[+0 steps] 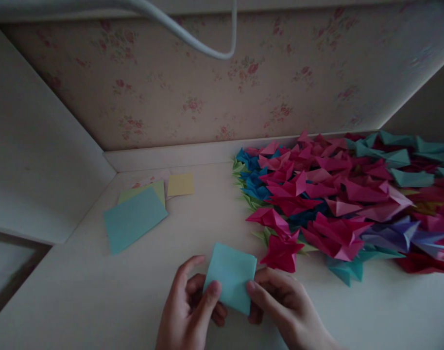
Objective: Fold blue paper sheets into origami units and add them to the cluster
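A small folded square of light turquoise paper (232, 274) is held between both hands, slightly tilted, near the front of the white table. My left hand (193, 304) grips its left edge, thumb on top and fingers curled beneath. On the right edge, my right hand (280, 299) pinches the square between thumb and bent fingers. Just beyond the right hand lies a bright pink folded paper piece (280, 253), at the near corner of a large spread of origami pieces (338, 194) in pink, blue, green, teal and purple.
Flat turquoise paper (134, 218) lies at the left over a yellow-green sheet (158, 189), beside a small yellow sticky-note-like square (180, 184). A floral-papered wall (193, 97) closes off the back. Overhead hangs a white cable (193, 41); a white panel (40, 131) stands left.
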Action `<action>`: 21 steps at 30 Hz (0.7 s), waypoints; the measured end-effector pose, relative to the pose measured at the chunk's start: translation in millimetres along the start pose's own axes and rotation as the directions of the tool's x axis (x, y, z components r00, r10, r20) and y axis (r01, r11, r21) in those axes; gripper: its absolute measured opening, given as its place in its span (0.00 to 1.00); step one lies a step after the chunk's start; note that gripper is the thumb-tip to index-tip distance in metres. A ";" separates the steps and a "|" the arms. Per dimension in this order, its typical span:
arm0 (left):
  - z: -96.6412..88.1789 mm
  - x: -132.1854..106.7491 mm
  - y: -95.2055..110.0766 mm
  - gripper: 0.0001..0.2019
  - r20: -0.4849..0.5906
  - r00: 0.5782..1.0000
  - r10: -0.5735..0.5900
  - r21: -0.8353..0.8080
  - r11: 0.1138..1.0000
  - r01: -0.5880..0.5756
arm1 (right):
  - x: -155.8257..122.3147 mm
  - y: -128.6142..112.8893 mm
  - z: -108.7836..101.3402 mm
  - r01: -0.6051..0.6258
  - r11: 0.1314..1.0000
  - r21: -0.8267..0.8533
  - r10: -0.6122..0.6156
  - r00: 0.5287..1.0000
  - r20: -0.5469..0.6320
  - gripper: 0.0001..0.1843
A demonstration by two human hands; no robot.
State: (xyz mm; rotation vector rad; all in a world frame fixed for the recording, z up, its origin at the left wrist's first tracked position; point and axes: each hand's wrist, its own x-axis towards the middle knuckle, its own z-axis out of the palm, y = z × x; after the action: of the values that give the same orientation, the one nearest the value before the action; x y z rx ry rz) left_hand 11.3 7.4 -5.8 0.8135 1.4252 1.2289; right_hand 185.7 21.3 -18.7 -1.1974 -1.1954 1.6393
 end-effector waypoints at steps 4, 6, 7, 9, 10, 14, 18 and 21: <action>3.4 -3.1 -8.5 0.20 -0.165 0.977 0.136 -0.091 0.984 -0.152 | 0.8 3.4 2.6 -0.004 0.998 0.057 0.009 0.996 -0.087 0.21; 5.0 -6.3 -17.4 0.15 -0.129 0.962 0.241 -0.060 0.966 -0.250 | 1.9 3.9 3.9 0.005 0.997 0.080 0.006 0.991 -0.134 0.21; 5.6 -8.0 -21.9 0.12 -0.079 0.951 0.300 -0.013 0.953 -0.302 | 2.3 3.8 4.5 0.004 0.996 0.090 0.009 0.990 -0.140 0.21; 5.6 -10.6 -28.9 0.10 0.031 0.919 0.392 0.118 0.912 -0.393 | 2.1 3.6 5.7 -0.021 0.994 0.103 0.032 0.994 -0.108 0.23; 4.9 -11.2 -30.8 0.10 0.066 0.906 0.418 0.180 0.888 -0.423 | 1.2 3.5 6.2 -0.038 0.994 0.102 0.047 0.996 -0.078 0.24; -2.2 -9.0 -31.6 0.15 0.077 0.895 0.439 0.298 0.847 -0.441 | -5.5 3.5 6.5 -0.087 0.995 0.048 0.083 0.994 0.072 0.25; -12.3 -6.8 -36.6 0.23 0.191 0.924 0.331 0.311 0.873 -0.377 | -9.7 1.1 2.1 -0.082 0.995 0.056 0.070 0.979 0.190 0.24; -16.7 -9.6 -43.8 0.23 0.182 0.956 0.228 0.296 0.915 -0.275 | -8.3 -0.7 -3.2 -0.033 0.992 0.121 0.013 0.987 0.163 0.24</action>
State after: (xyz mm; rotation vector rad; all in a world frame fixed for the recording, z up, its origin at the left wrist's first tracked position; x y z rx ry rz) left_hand 3.0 -16.6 -46.4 1.3185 1.4519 1.1153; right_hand 191.0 14.6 -16.4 -1.0204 -1.1627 1.8292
